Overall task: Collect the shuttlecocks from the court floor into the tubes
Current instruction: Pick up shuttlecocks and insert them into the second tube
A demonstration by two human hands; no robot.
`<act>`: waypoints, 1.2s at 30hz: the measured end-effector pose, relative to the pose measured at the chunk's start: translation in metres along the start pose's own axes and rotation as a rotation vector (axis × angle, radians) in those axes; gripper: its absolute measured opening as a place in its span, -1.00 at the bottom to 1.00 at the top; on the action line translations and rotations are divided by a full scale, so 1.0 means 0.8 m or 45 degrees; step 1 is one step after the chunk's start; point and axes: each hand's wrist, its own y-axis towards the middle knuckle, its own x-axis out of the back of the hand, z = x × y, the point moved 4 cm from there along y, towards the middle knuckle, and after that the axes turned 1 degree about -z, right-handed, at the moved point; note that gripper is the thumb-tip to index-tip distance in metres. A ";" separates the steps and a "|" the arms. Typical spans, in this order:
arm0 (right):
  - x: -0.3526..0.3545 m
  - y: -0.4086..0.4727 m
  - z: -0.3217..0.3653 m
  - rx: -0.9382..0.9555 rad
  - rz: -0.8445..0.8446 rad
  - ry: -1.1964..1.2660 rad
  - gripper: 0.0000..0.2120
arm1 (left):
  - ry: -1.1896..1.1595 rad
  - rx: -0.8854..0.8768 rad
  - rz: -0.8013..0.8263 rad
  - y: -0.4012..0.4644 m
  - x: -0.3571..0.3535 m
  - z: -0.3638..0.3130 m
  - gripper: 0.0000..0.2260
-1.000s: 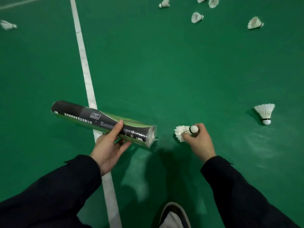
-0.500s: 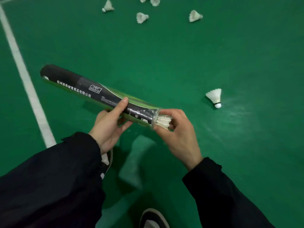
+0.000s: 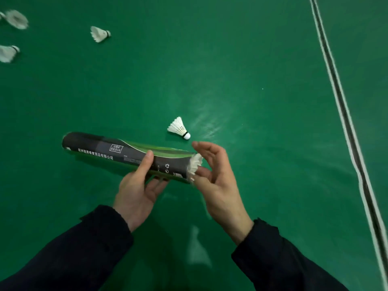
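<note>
My left hand (image 3: 139, 190) grips a black and green shuttlecock tube (image 3: 105, 151) near its open right end, holding it almost level above the green court floor. White feathers of a shuttlecock (image 3: 195, 164) stick out of that open end. My right hand (image 3: 218, 181) is right at the tube's mouth with fingers spread, its lower fingers touching the feathers. One white shuttlecock (image 3: 178, 128) lies on the floor just beyond the tube's mouth, cork pointing right.
Three more shuttlecocks lie on the floor at the far left: one (image 3: 99, 34), a blurred one (image 3: 15, 18) and another (image 3: 8, 53). A white and black court line (image 3: 344, 114) runs down the right side. My dark sleeves fill the bottom.
My right hand pushed the picked-up shuttlecock into the tube's open end and then spread its fingers. The view swung right, so the floor shuttlecock now lies close to the tube's mouth.
</note>
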 end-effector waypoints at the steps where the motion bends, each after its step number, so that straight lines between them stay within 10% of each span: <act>1: -0.007 0.003 0.006 -0.002 -0.019 0.060 -0.41 | -0.016 0.000 -0.008 0.002 0.003 -0.009 -0.47; 8: -0.062 0.016 0.022 0.063 -0.491 -0.427 -0.73 | -0.056 0.024 0.044 -0.001 0.038 -0.072 -0.48; 11: -0.103 0.016 0.025 -0.048 -0.193 -0.352 -0.98 | -0.114 -0.020 0.032 0.001 0.061 -0.100 -0.46; 26: -0.194 0.045 0.051 -0.655 0.809 -0.376 -0.58 | -0.198 -0.024 0.174 0.004 0.122 -0.125 -0.59; 30: -0.191 0.085 0.021 -0.562 0.587 -0.184 -0.81 | -0.217 -0.118 -0.020 0.021 0.158 -0.147 -0.49; 36: -0.105 0.240 -0.080 -0.042 0.179 -1.673 -0.51 | -0.091 -0.176 -0.141 0.031 0.213 -0.164 -0.67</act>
